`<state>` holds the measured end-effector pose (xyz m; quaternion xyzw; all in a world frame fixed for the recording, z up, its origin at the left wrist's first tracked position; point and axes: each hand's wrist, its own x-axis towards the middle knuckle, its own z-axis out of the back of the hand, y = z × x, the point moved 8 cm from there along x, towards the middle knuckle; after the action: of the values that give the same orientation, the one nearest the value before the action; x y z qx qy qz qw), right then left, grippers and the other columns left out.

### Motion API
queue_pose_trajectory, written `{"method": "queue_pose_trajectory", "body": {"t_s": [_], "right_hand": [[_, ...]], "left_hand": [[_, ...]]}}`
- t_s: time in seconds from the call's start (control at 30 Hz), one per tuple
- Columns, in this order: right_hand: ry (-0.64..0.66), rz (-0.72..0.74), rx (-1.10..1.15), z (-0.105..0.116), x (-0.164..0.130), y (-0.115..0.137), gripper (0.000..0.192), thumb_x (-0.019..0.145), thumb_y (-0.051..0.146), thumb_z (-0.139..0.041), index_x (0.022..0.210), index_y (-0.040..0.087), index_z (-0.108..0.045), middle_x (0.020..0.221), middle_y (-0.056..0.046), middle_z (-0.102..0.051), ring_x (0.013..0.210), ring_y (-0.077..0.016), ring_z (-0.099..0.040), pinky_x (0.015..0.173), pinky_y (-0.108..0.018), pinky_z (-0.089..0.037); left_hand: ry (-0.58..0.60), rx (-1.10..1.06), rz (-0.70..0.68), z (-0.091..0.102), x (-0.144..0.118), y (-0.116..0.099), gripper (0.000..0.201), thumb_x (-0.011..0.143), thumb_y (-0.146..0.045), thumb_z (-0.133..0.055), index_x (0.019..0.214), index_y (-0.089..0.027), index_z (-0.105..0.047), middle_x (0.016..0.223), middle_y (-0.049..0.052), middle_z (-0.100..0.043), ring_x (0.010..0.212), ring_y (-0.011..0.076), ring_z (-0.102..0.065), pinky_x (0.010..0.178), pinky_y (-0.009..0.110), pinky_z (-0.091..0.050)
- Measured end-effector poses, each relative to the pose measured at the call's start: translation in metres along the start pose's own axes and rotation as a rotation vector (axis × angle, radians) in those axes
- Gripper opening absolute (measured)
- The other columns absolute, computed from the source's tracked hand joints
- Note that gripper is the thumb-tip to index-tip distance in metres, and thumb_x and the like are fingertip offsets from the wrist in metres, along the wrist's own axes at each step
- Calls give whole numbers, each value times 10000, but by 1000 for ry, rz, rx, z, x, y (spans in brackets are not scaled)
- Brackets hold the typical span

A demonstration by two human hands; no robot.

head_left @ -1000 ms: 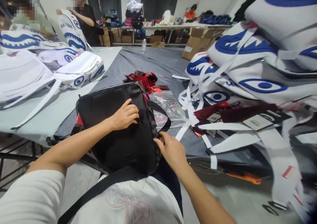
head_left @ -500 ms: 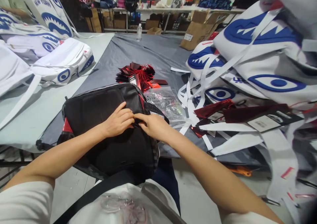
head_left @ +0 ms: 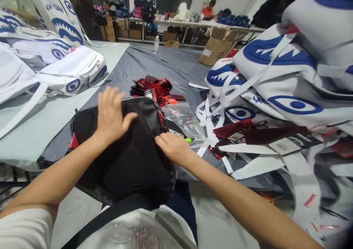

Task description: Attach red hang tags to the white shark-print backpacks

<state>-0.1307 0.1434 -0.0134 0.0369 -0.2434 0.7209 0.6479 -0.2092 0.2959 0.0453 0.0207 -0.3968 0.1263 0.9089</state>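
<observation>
Fingers [head_left: 110, 102] spread, black backpack [head_left: 129, 157] lengthwise away

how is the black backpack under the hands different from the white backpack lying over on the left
The black backpack is plain black with red trim; the white backpack bears blue eye prints. The black one overhangs the table's near edge, with the left hand flat on it and the right hand at its side; the white one lies untouched, farther off. Both lie flat.
</observation>
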Motion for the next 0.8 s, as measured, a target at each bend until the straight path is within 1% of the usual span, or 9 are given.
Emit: {"method": "queue_pose_trajectory", "body": {"t_s": [0.07, 0.17, 0.3, 0.37, 0.43, 0.53, 0.6, 0.7, 0.8], "right_hand": [[-99, 8, -72, 6, 10, -3, 297, 1010, 124, -380, 877, 173, -641, 701, -38, -595, 660, -169, -509, 602, -311, -294], [-61, -105, -106, 11, 55, -9, 356, 1026, 125, -300, 902, 166, -631, 724, -49, -594, 639, -166, -502, 578, -319, -278], [22, -248, -12, 26, 124, -9, 352, 1034, 146, -262, 1044, 130, -614, 938, -120, -655, 772, -195, -603, 586, -305, -320], [12, -304, 88, 33, 135, -13, 327, 1025, 132, -286, 1083, 122, -607, 1011, -135, -667, 830, -207, -635, 617, -298, -367], [-85, -382, 233, 43, 122, -21, 263, 1010, 126, -352, 1083, 130, -604, 1023, -117, -679, 834, -197, -649, 657, -289, -411], [-445, -538, 549, 65, 63, -36, 162, 998, 200, -464, 1117, 165, -568, 894, -39, -678, 742, -150, -646, 687, -266, -463], [-670, -660, 793, 67, 17, -44, 172, 998, 268, -497, 1154, 201, -524, 766, 28, -637, 589, -108, -599, 597, -235, -465], [-857, -778, 1026, 50, -27, -37, 183, 988, 314, -520, 1150, 241, -481, 688, 76, -599, 449, -73, -525, 464, -198, -421], [-971, -812, 1038, 27, -45, -21, 214, 967, 313, -545, 1158, 251, -472, 719, 67, -616, 471, -79, -562, 475, -203, -459]], "left_hand": [[120, 112, 203, 0, 8, 23, 488, 930, -519, -509, 1217, -127, -562, 1152, 205, -646, 1159, 382, -578, 1016, 598, -421], [263, 191, 250, -1, 9, 31, 466, 951, -509, -451, 1148, -124, -625, 1029, 188, -688, 990, 374, -637, 871, 527, -484], [222, 212, 257, 18, -1, 33, 475, 939, -518, -465, 1172, -141, -637, 1033, 169, -703, 971, 359, -644, 848, 488, -485], [206, 189, 231, 26, -5, 34, 507, 922, -518, -495, 1237, -138, -610, 1115, 183, -687, 1045, 368, -625, 902, 503, -467], [172, 144, 174, 30, -7, 28, 537, 915, -495, -523, 1317, -142, -563, 1292, 207, -616, 1206, 389, -551, 1008, 546, -408], [107, 30, 16, 24, -10, 4, 494, 925, -439, -543, 1355, -196, -540, 1471, 176, -493, 1389, 384, -395, 1141, 611, -252], [118, -74, -176, 9, -14, -25, 427, 933, -435, -550, 1303, -223, -577, 1426, 139, -544, 1381, 350, -414, 1168, 606, -220], [211, -151, -464, -19, -24, -68, 419, 932, -514, -548, 1175, -183, -633, 1219, 129, -652, 1223, 309, -536, 1161, 583, -278], [280, -116, -516, -41, -29, -83, 467, 924, -591, -517, 1009, -153, -656, 1006, 116, -663, 1052, 287, -573, 1128, 574, -341]]}}
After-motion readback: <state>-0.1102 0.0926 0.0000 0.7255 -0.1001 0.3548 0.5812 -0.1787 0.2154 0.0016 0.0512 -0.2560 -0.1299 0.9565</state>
